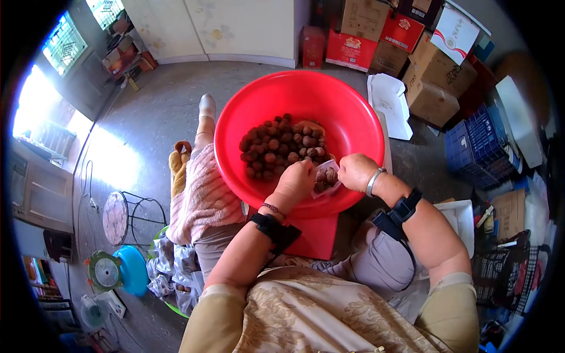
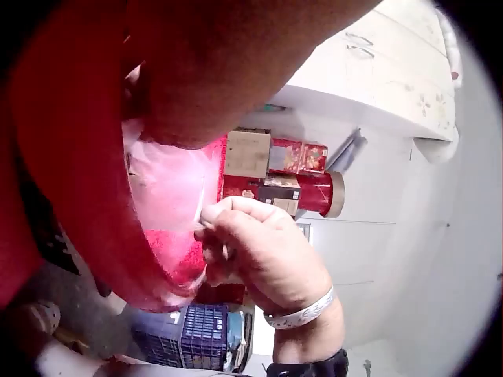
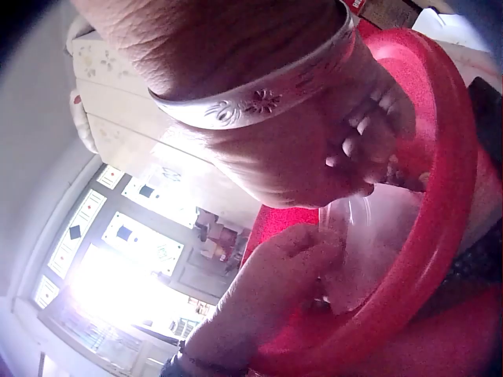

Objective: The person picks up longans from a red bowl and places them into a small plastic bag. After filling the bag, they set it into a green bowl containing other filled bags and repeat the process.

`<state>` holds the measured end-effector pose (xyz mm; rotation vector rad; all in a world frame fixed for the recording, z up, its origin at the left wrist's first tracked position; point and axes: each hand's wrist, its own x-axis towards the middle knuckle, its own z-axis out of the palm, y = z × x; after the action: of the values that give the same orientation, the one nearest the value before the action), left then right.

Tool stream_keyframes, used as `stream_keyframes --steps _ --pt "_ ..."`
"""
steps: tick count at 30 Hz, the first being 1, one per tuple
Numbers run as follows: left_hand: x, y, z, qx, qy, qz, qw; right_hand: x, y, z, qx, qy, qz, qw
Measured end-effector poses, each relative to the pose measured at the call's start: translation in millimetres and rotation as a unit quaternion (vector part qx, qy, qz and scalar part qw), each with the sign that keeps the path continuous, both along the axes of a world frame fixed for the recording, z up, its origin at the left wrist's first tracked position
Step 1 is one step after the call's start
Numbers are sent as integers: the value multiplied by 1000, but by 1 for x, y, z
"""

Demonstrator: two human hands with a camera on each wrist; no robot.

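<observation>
A large red basin (image 1: 347, 112) holds a heap of brown walnuts (image 1: 271, 147), piled toward its left side. Over the near part of the basin, a clear plastic bag (image 1: 327, 189) with several walnuts inside is stretched between both hands. My left hand (image 1: 297, 179) pinches its left edge with curled fingers. On the opposite edge, my right hand (image 1: 358, 172), below a silver bracelet (image 1: 374, 182), grips the plastic between thumb and fingers. The right wrist view shows the translucent bag (image 3: 369, 236) hanging between the hands, just inside the basin rim.
Stacked cartons (image 1: 435, 82) and a blue crate (image 1: 479, 138) stand to the right. Left of the legs, silvery plastic bags (image 1: 173, 265) sit in a green tub, near a round stool (image 1: 116, 217) and a blue basin (image 1: 132, 270). A pink towel (image 1: 206, 194) covers the left leg.
</observation>
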<state>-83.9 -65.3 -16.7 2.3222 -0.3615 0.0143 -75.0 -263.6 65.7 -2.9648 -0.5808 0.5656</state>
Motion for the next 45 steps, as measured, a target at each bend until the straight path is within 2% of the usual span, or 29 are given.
stream_keyframes --steps 2,4,5,6,10,13,15,16,17,19,21,23,24,25,27,29,30,31,32,33,34,35,37,38,39,40,41,43,45 --pt "-2 -2 4 -40 -4 -8 999 -8 4 14 90 -7 -75 993" --pt "-6 -3 12 -79 -7 -15 997 -10 6 19 115 14 -89 989" --pt "-9 -3 16 -105 46 -21 993 -10 7 20 140 34 -104 984" --pt "-10 -4 19 -131 99 -27 986 -10 7 20 141 34 -103 984" --pt "-8 -6 -10 -142 55 -69 986 -10 7 6 167 15 -86 982" --pt "-12 -11 -8 -160 124 -105 974 -11 4 2 171 -10 -66 983" --pt "-18 -13 9 -128 37 -215 967 -8 7 -9 210 -4 -32 977" --pt "-20 -16 3 -112 -24 -189 975 -6 5 -17 274 3 7 962" --pt "-18 -22 -9 -92 -83 -160 979 -16 14 6 254 19 -12 967" --pt "-3 -32 -61 141 -150 -123 971 -10 13 -7 251 -16 4 968" --pt "-7 -26 -34 164 -102 -117 974 -9 15 -3 297 -17 -19 955" --pt "-35 -5 26 -75 -40 78 993 -6 16 3 372 36 -65 925" --pt "-40 5 44 -120 -23 84 989 -8 20 16 371 51 -102 922" --pt "-38 15 44 -119 -21 94 988 -7 21 19 388 46 -116 913" --pt "-28 32 48 -183 -136 114 967 4 11 12 379 8 -93 921" --pt "-33 66 75 -205 -169 107 958 8 9 10 370 9 -99 923" --pt "-31 86 82 -239 -245 88 935 9 7 9 360 7 -110 926" --pt "-39 108 96 -207 -296 108 926 11 6 7 362 9 -107 926" --pt "-47 133 103 -228 -237 101 939 13 4 4 351 -3 -98 931" --pt "-73 153 128 -334 -95 109 932 14 2 0 339 -15 -89 936" --pt "-114 177 176 -182 -178 143 956 15 0 -3 332 -14 -87 939" --pt "-105 214 146 -224 -121 147 956 15 0 -5 332 -11 -86 939" --pt "-145 266 152 -472 -85 95 873 12 1 -6 318 -22 -81 945" --pt "-163 284 158 -500 -85 166 846 10 1 -7 317 -37 -67 945" --pt "-182 312 154 -396 -126 227 881 11 -1 -11 316 -33 -66 946" --pt "-202 339 150 -383 -135 247 880 15 -7 -17 316 -44 -59 946" --pt "-228 349 160 -376 -110 332 858 19 -12 -23 316 -54 -51 946" --pt "-265 396 141 -354 -139 373 846 24 -22 -36 323 -63 -37 943" --pt "-307 428 130 -268 -119 477 828 24 -24 -36 300 -84 -43 949"
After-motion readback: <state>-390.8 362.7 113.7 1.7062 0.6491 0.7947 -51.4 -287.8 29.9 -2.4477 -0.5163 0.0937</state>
